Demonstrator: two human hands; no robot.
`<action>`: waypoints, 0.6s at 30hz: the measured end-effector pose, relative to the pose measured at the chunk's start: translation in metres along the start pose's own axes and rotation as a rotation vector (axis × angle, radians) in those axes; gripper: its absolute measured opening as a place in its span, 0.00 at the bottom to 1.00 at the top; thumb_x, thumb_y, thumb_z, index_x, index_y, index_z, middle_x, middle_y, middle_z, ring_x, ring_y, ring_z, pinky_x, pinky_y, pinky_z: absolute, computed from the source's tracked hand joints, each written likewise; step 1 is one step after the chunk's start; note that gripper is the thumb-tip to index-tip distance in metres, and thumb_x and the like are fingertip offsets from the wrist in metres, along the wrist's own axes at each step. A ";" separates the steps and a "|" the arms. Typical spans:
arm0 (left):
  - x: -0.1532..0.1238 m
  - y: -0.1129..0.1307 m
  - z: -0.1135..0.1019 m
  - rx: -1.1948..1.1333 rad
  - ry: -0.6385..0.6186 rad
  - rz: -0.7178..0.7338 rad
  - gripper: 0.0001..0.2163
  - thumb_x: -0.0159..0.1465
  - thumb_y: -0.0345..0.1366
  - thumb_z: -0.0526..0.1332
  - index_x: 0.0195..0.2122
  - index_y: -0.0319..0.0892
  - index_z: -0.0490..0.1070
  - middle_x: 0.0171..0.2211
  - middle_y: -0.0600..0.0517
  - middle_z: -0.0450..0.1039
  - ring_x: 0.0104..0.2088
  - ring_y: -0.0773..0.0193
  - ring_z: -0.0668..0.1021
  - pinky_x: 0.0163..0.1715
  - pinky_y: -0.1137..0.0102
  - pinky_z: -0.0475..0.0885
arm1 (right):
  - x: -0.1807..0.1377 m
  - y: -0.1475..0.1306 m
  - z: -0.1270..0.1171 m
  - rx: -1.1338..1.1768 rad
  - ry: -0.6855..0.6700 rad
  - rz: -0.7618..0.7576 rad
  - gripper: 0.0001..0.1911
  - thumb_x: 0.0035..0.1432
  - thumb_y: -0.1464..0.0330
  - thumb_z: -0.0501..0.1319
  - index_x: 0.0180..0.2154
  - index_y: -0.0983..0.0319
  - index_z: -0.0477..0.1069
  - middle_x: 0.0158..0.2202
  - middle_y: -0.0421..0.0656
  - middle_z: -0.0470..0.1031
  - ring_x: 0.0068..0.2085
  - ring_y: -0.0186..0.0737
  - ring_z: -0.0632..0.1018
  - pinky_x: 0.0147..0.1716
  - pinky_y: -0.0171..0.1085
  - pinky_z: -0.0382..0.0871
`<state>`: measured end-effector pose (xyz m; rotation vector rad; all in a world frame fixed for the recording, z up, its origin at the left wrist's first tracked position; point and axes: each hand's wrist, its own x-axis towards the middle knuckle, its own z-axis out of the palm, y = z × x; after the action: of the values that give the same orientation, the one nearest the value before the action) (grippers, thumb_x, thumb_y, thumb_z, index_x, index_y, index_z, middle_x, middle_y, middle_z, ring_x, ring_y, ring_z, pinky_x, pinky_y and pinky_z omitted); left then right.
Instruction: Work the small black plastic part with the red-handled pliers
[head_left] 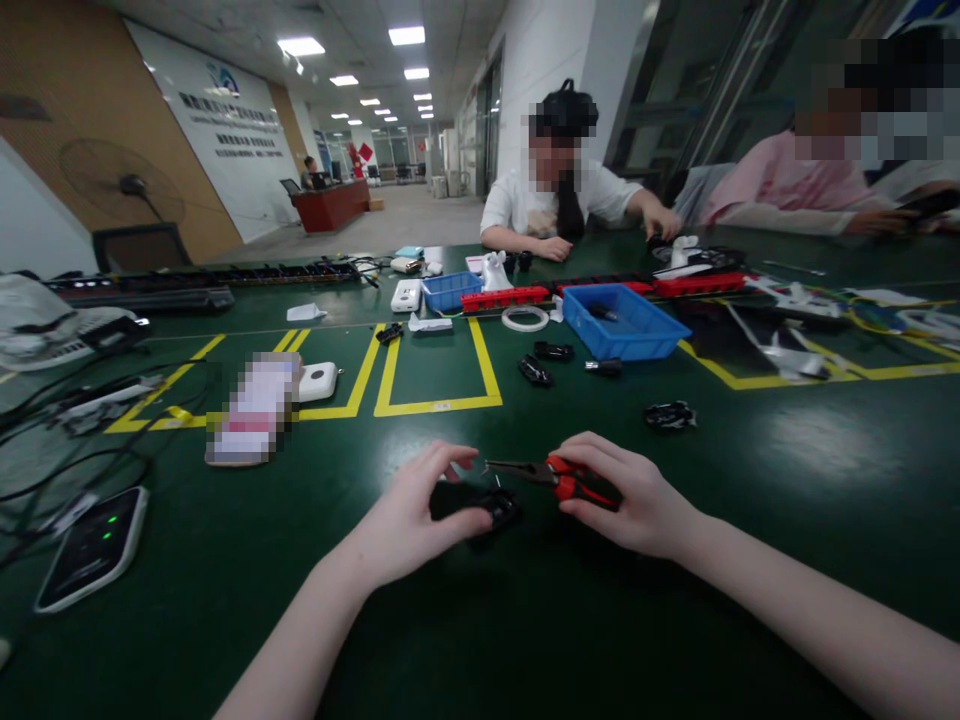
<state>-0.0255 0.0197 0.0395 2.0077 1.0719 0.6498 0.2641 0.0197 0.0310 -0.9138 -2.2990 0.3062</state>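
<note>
My right hand (626,495) grips the red-and-black handles of needle-nose pliers (529,470). Their jaws point left, and a tiny thin metal piece shows at the tip, too small to name. Below the jaws is a small black plastic part (504,510), with a thin bright pin standing up near it. My left hand (412,510) has its thumb against the near side of this part. The fingers arch above and behind it, the index fingertip close to the plier tip. Part of the black piece is hidden by the thumb.
Several similar black parts (670,416) lie farther back, near a blue bin (626,325) and a tape ring (525,319). On the left are a phone (255,410), a white device (317,381), a black-screened device (94,550) and cables. A co-worker (562,200) sits opposite.
</note>
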 end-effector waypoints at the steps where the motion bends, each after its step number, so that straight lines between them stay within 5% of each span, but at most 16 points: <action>1: -0.002 0.002 0.000 0.073 -0.048 0.006 0.29 0.58 0.44 0.69 0.59 0.47 0.63 0.54 0.46 0.68 0.52 0.50 0.72 0.52 0.53 0.71 | -0.001 0.000 0.000 0.011 -0.003 -0.014 0.17 0.60 0.64 0.63 0.50 0.61 0.68 0.44 0.47 0.74 0.41 0.39 0.78 0.39 0.36 0.75; 3: -0.003 0.006 0.003 0.184 -0.096 0.028 0.37 0.53 0.45 0.73 0.62 0.48 0.61 0.57 0.45 0.66 0.56 0.46 0.70 0.55 0.49 0.68 | -0.003 0.001 0.001 0.027 -0.017 -0.038 0.18 0.60 0.64 0.63 0.51 0.61 0.67 0.44 0.47 0.74 0.42 0.39 0.78 0.39 0.36 0.75; 9: 0.002 -0.002 0.008 0.204 -0.126 0.025 0.24 0.62 0.33 0.64 0.60 0.50 0.63 0.52 0.48 0.69 0.51 0.55 0.74 0.52 0.55 0.72 | -0.005 0.004 0.002 0.020 -0.014 -0.085 0.20 0.60 0.63 0.63 0.52 0.63 0.67 0.44 0.49 0.75 0.42 0.39 0.78 0.40 0.35 0.74; 18: 0.010 -0.022 0.007 0.120 -0.016 0.056 0.24 0.65 0.32 0.63 0.60 0.54 0.61 0.52 0.51 0.69 0.52 0.58 0.74 0.51 0.59 0.73 | -0.008 0.012 0.005 -0.058 0.000 -0.040 0.21 0.60 0.61 0.62 0.53 0.62 0.68 0.45 0.50 0.76 0.44 0.42 0.79 0.41 0.37 0.76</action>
<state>-0.0261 0.0337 0.0184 2.1488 1.0711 0.6104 0.2718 0.0233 0.0182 -0.8952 -2.3338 0.2229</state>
